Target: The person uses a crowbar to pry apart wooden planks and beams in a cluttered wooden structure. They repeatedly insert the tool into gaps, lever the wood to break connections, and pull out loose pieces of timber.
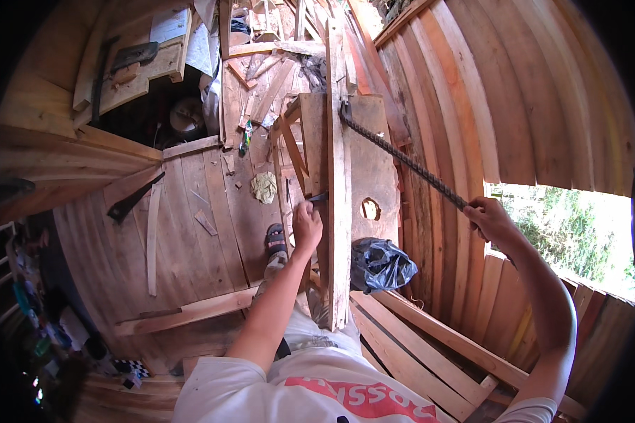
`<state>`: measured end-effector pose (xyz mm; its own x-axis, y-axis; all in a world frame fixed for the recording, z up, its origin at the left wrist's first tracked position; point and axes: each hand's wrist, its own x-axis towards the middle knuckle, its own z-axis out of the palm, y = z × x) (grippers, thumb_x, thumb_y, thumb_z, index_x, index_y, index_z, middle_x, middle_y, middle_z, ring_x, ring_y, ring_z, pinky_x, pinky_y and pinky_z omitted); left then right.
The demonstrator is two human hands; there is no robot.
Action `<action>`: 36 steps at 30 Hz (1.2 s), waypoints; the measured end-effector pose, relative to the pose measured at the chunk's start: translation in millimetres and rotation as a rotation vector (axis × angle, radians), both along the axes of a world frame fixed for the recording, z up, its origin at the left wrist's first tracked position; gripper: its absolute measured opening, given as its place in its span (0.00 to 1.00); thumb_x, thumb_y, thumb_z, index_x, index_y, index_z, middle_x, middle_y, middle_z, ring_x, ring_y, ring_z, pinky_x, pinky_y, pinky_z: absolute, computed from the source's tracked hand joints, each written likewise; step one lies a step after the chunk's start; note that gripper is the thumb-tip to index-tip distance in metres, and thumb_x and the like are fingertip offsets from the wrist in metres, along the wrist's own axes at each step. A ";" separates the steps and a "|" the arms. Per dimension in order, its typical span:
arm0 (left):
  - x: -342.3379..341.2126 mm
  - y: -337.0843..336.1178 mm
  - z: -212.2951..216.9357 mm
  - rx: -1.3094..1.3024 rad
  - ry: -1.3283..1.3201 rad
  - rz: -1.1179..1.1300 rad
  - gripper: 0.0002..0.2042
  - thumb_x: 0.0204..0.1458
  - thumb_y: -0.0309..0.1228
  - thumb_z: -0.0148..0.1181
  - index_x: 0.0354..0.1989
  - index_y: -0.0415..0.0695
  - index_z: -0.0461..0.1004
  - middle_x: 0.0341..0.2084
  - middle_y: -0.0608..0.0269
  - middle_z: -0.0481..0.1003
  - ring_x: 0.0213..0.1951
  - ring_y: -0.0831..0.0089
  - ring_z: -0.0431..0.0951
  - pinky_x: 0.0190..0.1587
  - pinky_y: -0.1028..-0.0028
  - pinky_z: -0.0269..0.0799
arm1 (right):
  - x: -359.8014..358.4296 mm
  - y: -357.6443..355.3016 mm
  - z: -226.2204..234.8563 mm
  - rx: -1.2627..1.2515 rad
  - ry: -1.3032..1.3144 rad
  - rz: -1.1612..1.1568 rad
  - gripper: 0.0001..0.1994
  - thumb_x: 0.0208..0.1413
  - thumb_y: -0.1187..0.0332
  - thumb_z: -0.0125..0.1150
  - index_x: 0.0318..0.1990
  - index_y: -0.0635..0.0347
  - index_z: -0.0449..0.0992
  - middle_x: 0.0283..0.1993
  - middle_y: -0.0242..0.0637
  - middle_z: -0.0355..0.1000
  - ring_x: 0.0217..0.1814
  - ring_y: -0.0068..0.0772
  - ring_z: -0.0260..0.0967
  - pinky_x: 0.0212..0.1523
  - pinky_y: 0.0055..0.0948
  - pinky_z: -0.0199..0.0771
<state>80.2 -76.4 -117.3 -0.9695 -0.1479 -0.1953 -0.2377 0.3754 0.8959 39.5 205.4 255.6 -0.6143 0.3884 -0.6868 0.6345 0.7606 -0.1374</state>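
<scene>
A long wooden beam [339, 169] stretches away from my body, lying over a worn wooden bench [374, 155] with a ragged hole in it. My right hand [490, 220] is closed around the near end of a dark ribbed steel bar [409, 163]. The bar slants up to the left, and its far end meets the beam's right edge. My left hand [307, 224] is closed in a fist just left of the beam. From it a short dark metal piece [319, 197] points toward the beam; its kind cannot be made out.
A black plastic bag [382, 264] sits right of the beam. Wood scraps and a crumpled pale wad [264, 187] litter the plank floor [190, 204]. A handsaw [135, 197] lies at left. The slatted wall [437, 92] and a window opening [564, 240] bound the right.
</scene>
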 end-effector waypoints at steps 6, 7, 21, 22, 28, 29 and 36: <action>44.3 4.1 -8.6 -0.124 -0.237 -0.175 0.15 0.49 0.36 0.66 0.35 0.39 0.70 0.28 0.48 0.76 0.35 0.48 0.78 0.37 0.55 0.71 | -33.3 -1.6 23.9 0.014 -0.021 0.032 0.16 0.63 0.60 0.56 0.46 0.66 0.75 0.24 0.33 0.70 0.18 0.20 0.61 0.17 0.23 0.61; 38.3 4.2 -2.4 -0.136 -0.249 -0.187 0.16 0.49 0.36 0.66 0.38 0.39 0.70 0.31 0.47 0.77 0.38 0.48 0.77 0.39 0.55 0.72 | -40.2 -3.0 27.9 0.023 -0.030 0.055 0.16 0.62 0.60 0.57 0.46 0.66 0.75 0.24 0.33 0.70 0.18 0.20 0.61 0.17 0.23 0.61; 23.4 46.1 30.6 -0.369 -0.363 -0.302 0.39 0.48 0.34 0.63 0.67 0.41 0.49 0.57 0.33 0.61 0.56 0.39 0.68 0.56 0.49 0.68 | -42.9 32.4 23.7 -0.013 0.000 0.157 0.15 0.59 0.60 0.60 0.43 0.65 0.75 0.23 0.31 0.69 0.18 0.19 0.60 0.16 0.24 0.59; 25.6 48.9 31.1 -0.400 -0.350 -0.320 0.39 0.48 0.33 0.62 0.67 0.41 0.49 0.58 0.34 0.60 0.56 0.39 0.68 0.55 0.50 0.69 | -39.3 37.3 21.9 -0.020 0.007 0.154 0.15 0.59 0.61 0.60 0.43 0.65 0.75 0.23 0.31 0.69 0.18 0.19 0.60 0.16 0.24 0.59; 30.3 38.5 22.3 -0.465 -0.286 -0.299 0.28 0.49 0.29 0.55 0.60 0.43 0.57 0.52 0.44 0.65 0.51 0.43 0.72 0.49 0.47 0.71 | -31.0 58.8 -0.2 -0.026 0.014 0.278 0.14 0.62 0.58 0.57 0.42 0.61 0.75 0.22 0.30 0.70 0.16 0.18 0.60 0.14 0.24 0.62; 30.9 29.4 15.2 -0.508 -0.214 -0.261 0.21 0.49 0.31 0.55 0.53 0.42 0.62 0.49 0.45 0.66 0.49 0.44 0.72 0.47 0.46 0.70 | -31.9 56.1 -0.5 0.005 0.020 0.287 0.14 0.62 0.57 0.57 0.42 0.59 0.75 0.22 0.30 0.70 0.15 0.19 0.60 0.14 0.24 0.61; 20.4 -45.5 33.0 -0.562 -0.038 -0.348 0.17 0.47 0.28 0.59 0.47 0.38 0.69 0.47 0.44 0.69 0.49 0.44 0.71 0.52 0.54 0.69 | -21.8 64.6 -17.6 0.044 0.048 0.400 0.14 0.63 0.58 0.55 0.46 0.60 0.73 0.23 0.31 0.69 0.19 0.23 0.63 0.18 0.28 0.62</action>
